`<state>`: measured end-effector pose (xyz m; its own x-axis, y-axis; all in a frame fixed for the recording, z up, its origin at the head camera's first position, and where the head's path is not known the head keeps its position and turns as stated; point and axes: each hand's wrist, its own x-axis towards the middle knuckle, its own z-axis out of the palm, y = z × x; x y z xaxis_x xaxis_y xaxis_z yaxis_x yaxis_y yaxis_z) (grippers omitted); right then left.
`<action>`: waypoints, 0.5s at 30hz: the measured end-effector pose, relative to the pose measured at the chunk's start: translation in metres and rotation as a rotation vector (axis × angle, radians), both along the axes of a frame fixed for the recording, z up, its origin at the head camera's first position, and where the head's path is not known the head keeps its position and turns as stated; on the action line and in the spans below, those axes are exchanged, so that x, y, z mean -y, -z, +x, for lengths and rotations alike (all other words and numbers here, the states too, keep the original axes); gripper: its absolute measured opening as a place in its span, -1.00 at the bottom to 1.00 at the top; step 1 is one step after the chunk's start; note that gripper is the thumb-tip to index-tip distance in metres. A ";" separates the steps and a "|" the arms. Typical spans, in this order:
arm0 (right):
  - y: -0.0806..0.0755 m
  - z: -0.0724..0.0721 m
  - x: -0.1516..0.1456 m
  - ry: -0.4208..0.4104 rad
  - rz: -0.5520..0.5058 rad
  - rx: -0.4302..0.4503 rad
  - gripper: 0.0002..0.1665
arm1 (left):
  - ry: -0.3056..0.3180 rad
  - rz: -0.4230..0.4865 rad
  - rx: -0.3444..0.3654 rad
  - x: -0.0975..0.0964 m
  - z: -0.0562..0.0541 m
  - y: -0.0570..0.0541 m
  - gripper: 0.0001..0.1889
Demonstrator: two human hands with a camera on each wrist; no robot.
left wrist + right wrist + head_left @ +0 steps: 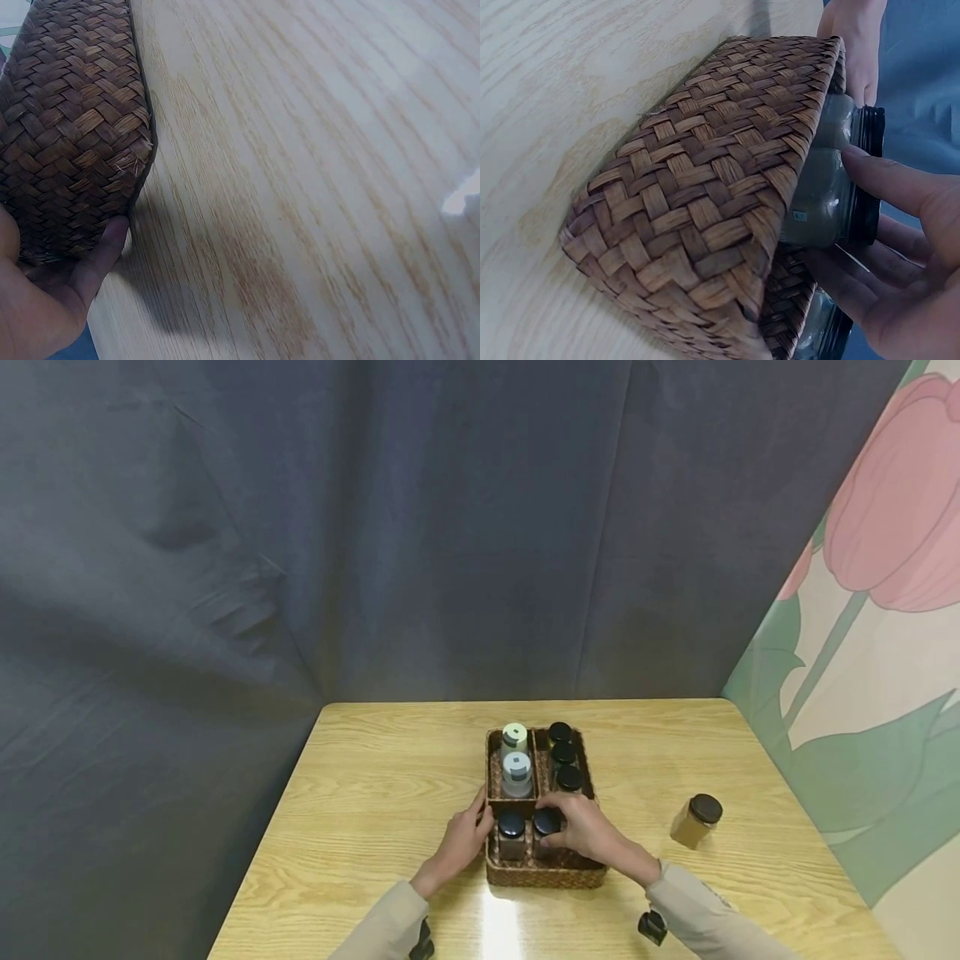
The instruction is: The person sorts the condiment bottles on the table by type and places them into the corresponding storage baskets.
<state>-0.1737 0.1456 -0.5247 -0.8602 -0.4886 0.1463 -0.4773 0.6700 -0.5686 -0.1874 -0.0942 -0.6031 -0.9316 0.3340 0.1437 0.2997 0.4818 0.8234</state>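
A brown woven basket (546,878) with compartments stands on the table. My right hand (590,828) reaches into its front compartment and grips a glass jar with a black lid (547,821); in the right wrist view the thumb and fingers lie on either side of this jar (821,199). Just left of it stands a second black-lidded jar (512,835). My left hand (461,842) rests against the basket's left side, its fingers extended along the woven wall (75,112) in the left wrist view.
Two light-capped bottles, one nearer (517,774), stand in the back left compartment. Several black-lidded jars (564,753) line the back right one. A dark-lidded jar with tan contents (693,822) stands apart on the wooden table (375,777), to the right. A dark curtain (480,527) hangs behind.
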 end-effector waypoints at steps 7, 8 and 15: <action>-0.005 0.000 0.000 -0.005 -0.008 0.042 -0.40 | 0.001 -0.004 0.005 0.001 -0.001 0.000 -0.38; -0.005 0.000 0.000 -0.006 -0.007 0.044 -0.39 | 0.000 -0.007 0.007 0.001 -0.001 0.001 -0.38; -0.006 0.001 -0.003 -0.004 -0.025 0.068 -0.39 | -0.001 -0.032 0.005 0.001 -0.002 0.002 -0.37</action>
